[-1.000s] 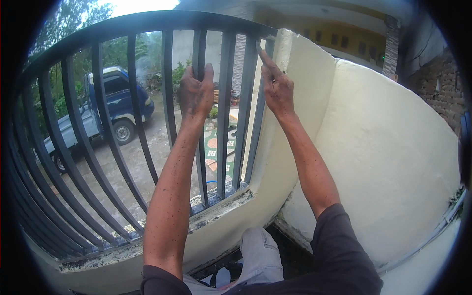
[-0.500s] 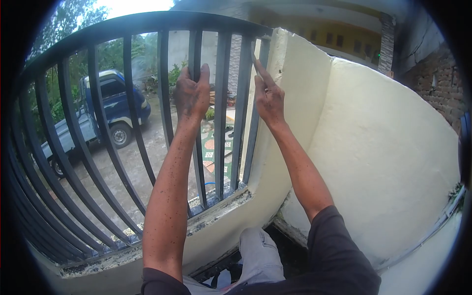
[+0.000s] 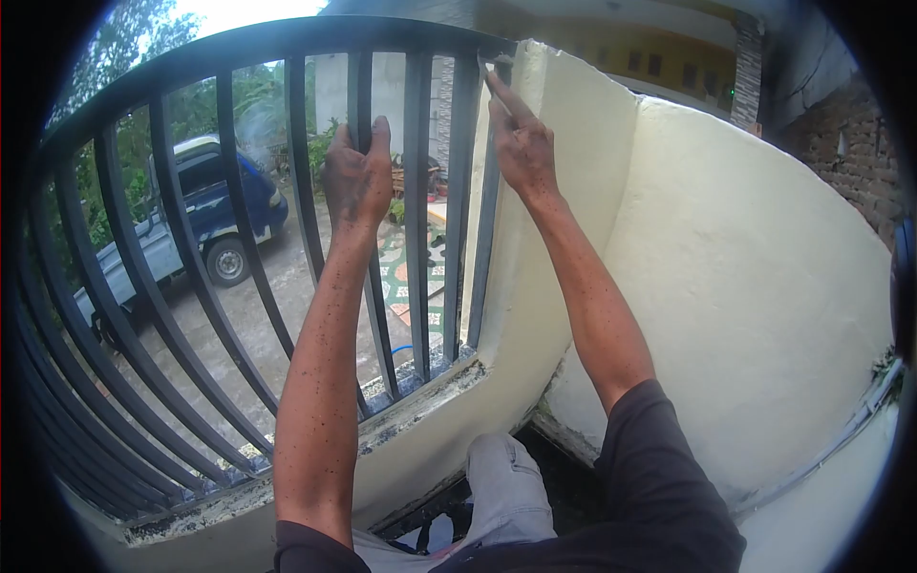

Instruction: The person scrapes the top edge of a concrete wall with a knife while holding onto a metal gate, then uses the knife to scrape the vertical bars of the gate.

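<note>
My left hand (image 3: 359, 177) is closed around one upright bar (image 3: 359, 86) of a dark grey metal railing, thumb pointing up. My right hand (image 3: 522, 143) is raised at the railing's right end, beside the last bar (image 3: 484, 248) and the cream wall post (image 3: 531, 91). Its index finger stretches up toward the corner under the curved top rail (image 3: 382, 33). A thin, flat, greyish blade-like piece (image 3: 491, 70) shows at that fingertip; most of it is hidden by the fingers. Dark specks of dirt or paint cover both hands and forearms.
A cream wall (image 3: 745, 248) stands close on my right. The railing sits on a low ledge (image 3: 420, 401) with rough, stained edges. Beyond the bars are a blue and white pickup truck (image 3: 215, 205) and a patterned tile path (image 3: 394, 277). My knee (image 3: 506, 477) is below.
My right hand has moved up a little, bringing its fingertip nearer the top rail. The left hand keeps its hold on the bar. The whole view has shifted slightly.
</note>
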Motion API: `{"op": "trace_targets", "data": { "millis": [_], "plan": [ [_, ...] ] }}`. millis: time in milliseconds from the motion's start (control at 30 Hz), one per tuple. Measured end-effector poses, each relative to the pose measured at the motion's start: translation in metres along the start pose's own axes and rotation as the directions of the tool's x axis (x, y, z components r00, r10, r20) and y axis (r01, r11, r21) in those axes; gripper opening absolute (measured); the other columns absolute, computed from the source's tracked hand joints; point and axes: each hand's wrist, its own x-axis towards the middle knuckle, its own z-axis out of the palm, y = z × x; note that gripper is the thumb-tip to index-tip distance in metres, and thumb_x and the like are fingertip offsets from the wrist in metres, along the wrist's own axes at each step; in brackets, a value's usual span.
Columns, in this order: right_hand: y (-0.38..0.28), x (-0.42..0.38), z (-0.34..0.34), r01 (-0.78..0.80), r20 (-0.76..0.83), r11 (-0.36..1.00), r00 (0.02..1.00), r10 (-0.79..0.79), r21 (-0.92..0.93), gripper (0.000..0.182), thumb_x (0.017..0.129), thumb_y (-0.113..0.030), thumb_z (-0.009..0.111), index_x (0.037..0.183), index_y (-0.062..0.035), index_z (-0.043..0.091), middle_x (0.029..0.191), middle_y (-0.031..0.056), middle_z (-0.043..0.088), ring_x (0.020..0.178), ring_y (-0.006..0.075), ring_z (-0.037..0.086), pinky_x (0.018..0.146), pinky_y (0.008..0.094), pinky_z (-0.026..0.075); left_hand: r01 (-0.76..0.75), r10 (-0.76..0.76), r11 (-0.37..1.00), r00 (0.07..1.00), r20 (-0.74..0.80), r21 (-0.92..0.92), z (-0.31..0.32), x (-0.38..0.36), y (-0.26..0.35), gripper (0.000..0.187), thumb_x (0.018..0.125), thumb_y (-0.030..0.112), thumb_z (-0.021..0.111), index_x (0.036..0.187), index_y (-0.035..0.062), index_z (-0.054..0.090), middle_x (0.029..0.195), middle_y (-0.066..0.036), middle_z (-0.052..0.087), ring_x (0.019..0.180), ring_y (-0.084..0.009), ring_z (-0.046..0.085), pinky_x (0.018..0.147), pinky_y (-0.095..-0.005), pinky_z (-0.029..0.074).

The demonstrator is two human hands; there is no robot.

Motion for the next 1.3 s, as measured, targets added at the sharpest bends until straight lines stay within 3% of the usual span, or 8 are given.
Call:
{"op": "trace_targets", "data": {
  "millis": [300,367,500,667,767,967,1133,1300],
  "plan": [
    [-0.009,0.007,0.001,-0.016,-0.018,0.998,1.0,0.017,0.054,0.042,0.105,-0.034,0.053,0.146,-0.0272,0.054,0.061,0.0063,0.05,0.058,0.0137,0.05,0.067,0.0331,0.048,0.021,-0.021,1.0,1.0,0.001,-0.009,0.001,0.002,-0.003,0.042,0.096,0.044,0.058,0.097,0.0023,0.067,0.085,-0.015,0.071,0.083,-0.0285,0.07,0.079,-0.0417,0.052],
    [-0.001,-0.01,0.006,-0.055,0.019,0.996,0.998,0.054,0.069,0.042,0.104,-0.029,0.051,0.145,-0.0291,0.055,0.098,0.0098,0.072,0.076,0.012,0.055,0.089,0.032,0.048,0.008,-0.008,1.0,1.0,-0.005,0.0,0.003,0.005,-0.007,0.042,0.096,0.044,0.058,0.095,0.0032,0.067,0.084,-0.014,0.071,0.082,-0.0282,0.07,0.079,-0.0415,0.052],
    [-0.008,0.0,0.004,-0.11,0.045,0.992,0.993,0.107,0.066,0.043,0.104,-0.033,0.049,0.148,-0.0285,0.052,0.114,0.0107,0.072,0.081,0.0146,0.061,0.093,0.0343,0.048,0.02,-0.02,1.0,1.0,-0.006,0.005,0.003,0.006,-0.004,0.041,0.096,0.044,0.058,0.094,0.0038,0.067,0.084,-0.013,0.07,0.082,-0.0275,0.07,0.078,-0.041,0.052],
    [-0.014,0.015,0.009,-0.047,-0.039,0.979,0.998,0.056,0.201,0.047,0.105,-0.038,0.047,0.149,-0.0215,0.05,0.149,0.0109,0.053,0.135,0.0291,0.053,0.111,0.037,0.04,0.027,-0.027,1.0,1.0,0.013,0.003,0.002,0.006,-0.007,0.041,0.096,0.044,0.059,0.093,0.0038,0.066,0.084,-0.013,0.07,0.082,-0.0272,0.07,0.078,-0.0407,0.052],
    [-0.025,0.001,0.011,-0.115,-0.055,0.987,0.991,0.121,0.112,0.043,0.104,-0.034,0.051,0.146,-0.0231,0.054,0.117,0.0141,0.072,0.096,0.0238,0.07,0.096,0.0375,0.051,0.015,-0.015,1.0,1.0,0.001,-0.018,0.002,0.003,-0.003,0.041,0.096,0.044,0.059,0.092,0.0034,0.066,0.084,-0.014,0.07,0.082,-0.0274,0.07,0.079,-0.0406,0.052],
    [-0.017,0.027,0.011,-0.292,-0.061,0.879,0.939,0.338,0.378,0.045,0.104,-0.032,0.049,0.146,-0.0139,0.053,0.134,0.0174,0.064,0.126,0.0335,0.06,0.107,0.0406,0.045,0.017,-0.017,1.0,1.0,-0.01,0.009,0.002,0.004,-0.004,0.042,0.096,0.044,0.059,0.093,0.0027,0.066,0.083,-0.015,0.07,0.081,-0.0294,0.07,0.078,-0.0416,0.052],
    [-0.027,0.016,0.023,-0.235,-0.047,0.903,0.962,0.269,0.361,0.045,0.106,-0.03,0.046,0.146,-0.0118,0.051,0.142,0.0189,0.057,0.132,0.0357,0.053,0.113,0.0416,0.039,-0.019,0.019,1.0,1.0,-0.021,-0.001,0.004,0.006,-0.007,0.045,0.097,0.048,0.057,0.094,0.0039,0.065,0.076,-0.01,0.064,0.076,-0.0246,0.064,0.075,-0.0403,0.049],
    [-0.044,0.024,0.02,-0.417,0.04,0.745,0.884,0.466,0.521,0.043,0.107,-0.031,0.047,0.148,-0.0198,0.051,0.129,0.0156,0.064,0.108,0.0242,0.064,0.077,0.0357,0.055,-0.018,0.018,1.0,1.0,-0.013,0.005,0.004,0.008,-0.01,0.045,0.098,0.05,0.057,0.093,0.0054,0.064,0.072,-0.005,0.059,0.072,-0.0195,0.059,0.071,-0.0387,0.047]
  ]
}}
